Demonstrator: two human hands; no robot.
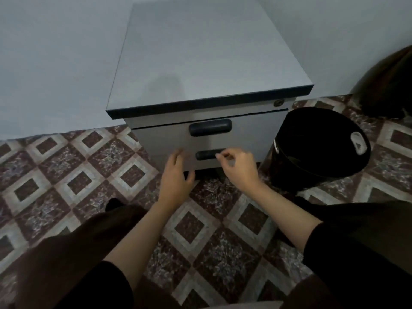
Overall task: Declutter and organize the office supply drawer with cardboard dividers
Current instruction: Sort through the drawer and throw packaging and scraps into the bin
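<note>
Patterned floor tiles and a plain grey wall, that's the whole backdrop. Watching the head feed remotely, so this is just what I can make out.

The grey pedestal cabinet sits against the wall with a lock at the top right of its front. Both drawers I can see are closed. The upper handle is untouched, and both hands are down at the lower drawer, so I'm guessing that's the supply drawer we're after.

The left hand is spread, fingers straight, with the tips up against or just short of the drawer front, left of the lower handle. My guess is it's there to steady the cabinet.

The right hand has its fingers curled right at the handle's right end and covers that end. I honestly can't tell if it's hooked on or only hovering in front.

A black wastebasket stands just beside the cabinet on the right, handy for the decluttering part I'd say.

No cardboard dividers anywhere in view, and no supplies out. I'd call this the very start, since the drawer still needs pulling open.
</note>
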